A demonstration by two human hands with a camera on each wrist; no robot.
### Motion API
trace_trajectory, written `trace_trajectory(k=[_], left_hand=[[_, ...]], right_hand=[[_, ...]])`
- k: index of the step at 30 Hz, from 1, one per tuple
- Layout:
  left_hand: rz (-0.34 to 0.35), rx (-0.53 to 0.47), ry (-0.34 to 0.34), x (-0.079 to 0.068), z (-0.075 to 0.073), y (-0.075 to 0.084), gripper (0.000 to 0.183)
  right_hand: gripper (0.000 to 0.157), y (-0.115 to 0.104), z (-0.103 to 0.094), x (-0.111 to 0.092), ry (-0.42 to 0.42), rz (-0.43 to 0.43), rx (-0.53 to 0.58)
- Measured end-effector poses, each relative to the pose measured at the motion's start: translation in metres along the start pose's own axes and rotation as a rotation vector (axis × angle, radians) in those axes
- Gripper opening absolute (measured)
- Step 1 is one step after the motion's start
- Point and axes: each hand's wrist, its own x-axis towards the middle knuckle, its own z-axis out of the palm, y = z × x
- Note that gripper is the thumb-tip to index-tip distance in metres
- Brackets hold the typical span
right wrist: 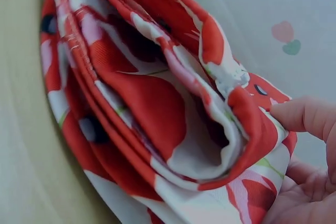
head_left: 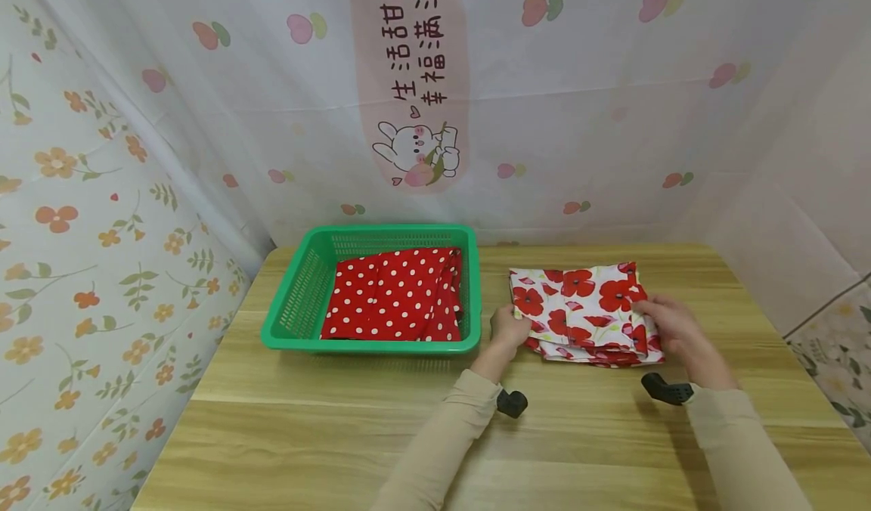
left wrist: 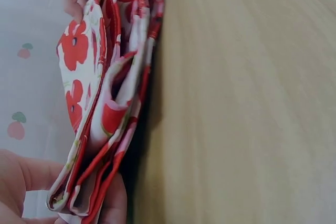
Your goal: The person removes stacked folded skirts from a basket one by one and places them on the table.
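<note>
A folded white cloth with red poppies (head_left: 578, 307) is held between both hands over the right part of the table, its layers stacked and red-edged. My left hand (head_left: 510, 328) grips its left edge, thumb on top and fingers beneath, as the left wrist view shows at the folded corner (left wrist: 79, 198). On the opposite edge, my right hand (head_left: 674, 326) pinches the cloth, thumb above. In the right wrist view, thick rolled folds (right wrist: 210, 145) bulge beside the thumb (right wrist: 299, 114).
Left of the cloth stands a green plastic basket (head_left: 370, 345) with a folded red polka-dot cloth (head_left: 391, 295) inside. Both are on a wooden table (head_left: 306, 428). A printed curtain (head_left: 578, 156) hangs behind it. Black wrist mounts (head_left: 665, 390) stick out by the sleeves.
</note>
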Motion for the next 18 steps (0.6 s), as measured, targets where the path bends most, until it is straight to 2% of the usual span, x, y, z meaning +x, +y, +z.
trace_trajectory(k=[3,7,13,18], left_hand=[[0.026,0.083,0.031,0.000,-0.001,-0.004,0.023],[0.079,0.225,0.053,-0.001,-0.001,-0.006,0.037],[0.178,0.513,0.063,-0.002,0.002,-0.006,0.054],[0.198,0.614,0.084,-0.004,0.005,-0.004,0.056]], right_hand=[[0.032,0.002,0.003,0.000,0.095,0.001,-0.106],[0.052,0.009,0.007,0.001,0.219,-0.006,-0.220],[0.059,0.017,0.010,0.003,0.295,-0.088,-0.428],[0.060,0.022,0.013,0.007,0.338,-0.147,-0.576]])
